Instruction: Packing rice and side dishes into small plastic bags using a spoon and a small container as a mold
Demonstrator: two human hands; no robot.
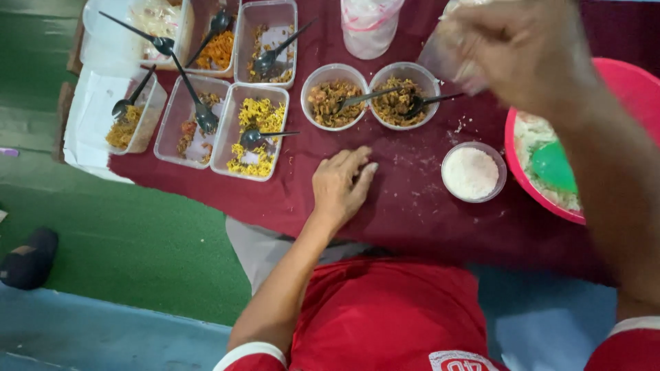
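Note:
My left hand [340, 185] lies flat, palm down, on the maroon tablecloth [405, 213], fingers slightly spread and holding nothing. Just beyond its fingertips stand two round clear bowls [333, 96] [402, 93] of brown shredded food, each with a dark spoon. My right hand [512, 48], blurred, is raised above the table's far right and closed on a clear plastic bag [443, 58] with something pale inside. Below it sit a small round tub of white grains [471, 172] and a pink basin [619, 82] of white rice with a green scoop [553, 165].
Several rectangular clear containers [251, 130] of yellow, orange and brown food with black spoons fill the far left. A clear plastic cup [370, 27] stands at the top. Green floor [137, 240] lies to the left, with a dark shoe [27, 257] on it.

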